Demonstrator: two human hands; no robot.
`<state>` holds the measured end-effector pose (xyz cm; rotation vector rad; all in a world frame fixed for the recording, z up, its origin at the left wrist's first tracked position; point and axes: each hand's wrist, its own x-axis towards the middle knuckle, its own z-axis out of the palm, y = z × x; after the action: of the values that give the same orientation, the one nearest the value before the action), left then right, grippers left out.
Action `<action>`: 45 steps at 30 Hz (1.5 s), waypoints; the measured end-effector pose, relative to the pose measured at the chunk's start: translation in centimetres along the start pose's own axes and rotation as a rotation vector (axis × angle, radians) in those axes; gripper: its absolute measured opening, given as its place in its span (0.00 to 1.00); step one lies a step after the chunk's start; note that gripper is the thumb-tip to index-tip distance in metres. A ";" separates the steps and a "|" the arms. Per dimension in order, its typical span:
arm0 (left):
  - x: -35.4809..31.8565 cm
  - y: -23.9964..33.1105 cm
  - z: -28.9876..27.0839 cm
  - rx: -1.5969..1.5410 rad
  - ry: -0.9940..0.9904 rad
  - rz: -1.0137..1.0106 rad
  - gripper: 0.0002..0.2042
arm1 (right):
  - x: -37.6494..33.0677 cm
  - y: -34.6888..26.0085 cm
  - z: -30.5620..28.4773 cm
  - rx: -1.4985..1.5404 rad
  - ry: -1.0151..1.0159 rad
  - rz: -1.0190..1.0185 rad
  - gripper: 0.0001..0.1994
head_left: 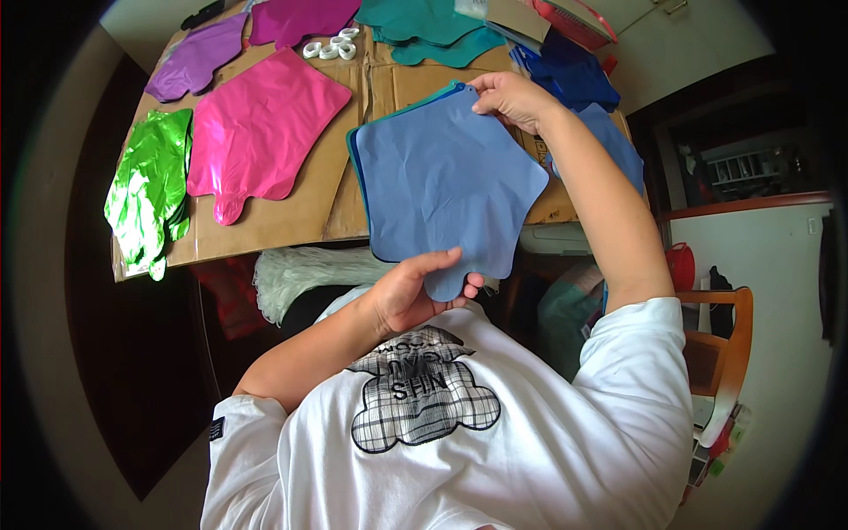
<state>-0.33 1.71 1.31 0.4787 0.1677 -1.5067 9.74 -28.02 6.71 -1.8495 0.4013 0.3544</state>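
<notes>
A small stack of flat, uninflated foil balloons point(446, 181) is held up between both hands, over the front edge of the table. Dusty blue is the top one; darker blue and teal layers peek out along its left and upper edges. My left hand point(415, 296) is closed around the rounded tab at the bottom, thumb on top and fingers underneath. At the upper right corner, my right hand point(512, 99) pinches the layers between thumb and fingers. A pink flat balloon point(265, 132) and a shiny green one point(150, 177) lie to the left.
Cardboard point(331, 190) covers the table. Purple point(203, 57), magenta point(305, 18) and teal balloons point(433, 35) lie along the back, near several white ribbon rolls point(330, 50). Dark blue balloons point(574, 75) sit at the right. A wooden chair point(729, 353) stands at right.
</notes>
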 end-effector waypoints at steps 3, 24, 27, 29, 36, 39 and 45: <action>0.3 -0.2 -0.3 0.065 0.059 -0.030 0.12 | 0.7 0.5 0.9 -0.009 0.134 -0.064 0.18; 0.6 -0.3 1.7 0.159 0.190 -0.010 0.12 | 4.0 -3.8 5.1 -0.640 0.431 0.026 0.09; 0.5 -0.4 2.1 0.189 0.239 0.009 0.12 | 3.9 -3.3 4.8 -0.621 0.410 0.017 0.08; 0.8 -0.7 1.6 0.184 0.236 0.018 0.11 | 3.8 -3.1 4.6 -0.607 0.403 0.000 0.07; 0.7 -0.7 1.1 0.142 0.276 0.014 0.09 | 3.3 -3.2 2.7 -0.164 0.115 0.084 0.13; 0.4 -0.6 1.4 0.116 0.294 0.020 0.09 | 0.9 -4.3 1.2 -0.071 -0.028 0.145 0.15; 0.4 -0.6 1.5 0.100 0.294 0.011 0.10 | 0.3 -2.7 0.5 -0.141 0.053 0.073 0.15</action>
<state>-1.15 0.72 2.32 0.7801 0.3192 -1.4326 11.13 -26.78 8.69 -1.9887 0.4917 0.3928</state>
